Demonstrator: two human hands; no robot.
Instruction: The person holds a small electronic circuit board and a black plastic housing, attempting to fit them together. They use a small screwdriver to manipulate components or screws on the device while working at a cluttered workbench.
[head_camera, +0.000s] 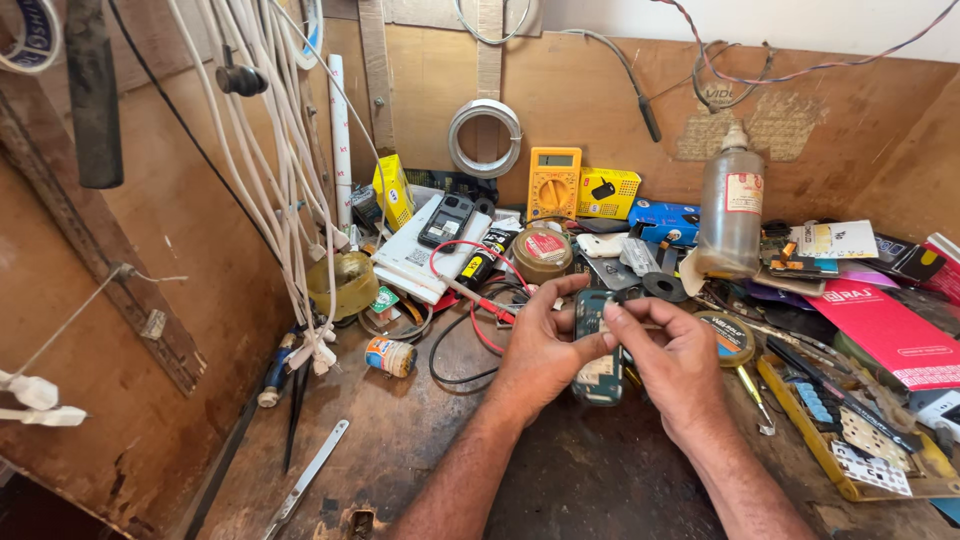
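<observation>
Phone (598, 362) w/ back off, board exposed, held upright btw both hands.

There is one camera, worn on the person's head. It looks forward and down at a messy wooden workbench (400, 440) from close up, toward the wooden back wall (600, 100). A side wall (150, 300) stands at left.

Yellow multimeter (554, 181), plastic bottle (730, 205), white cables (268, 150)
</observation>
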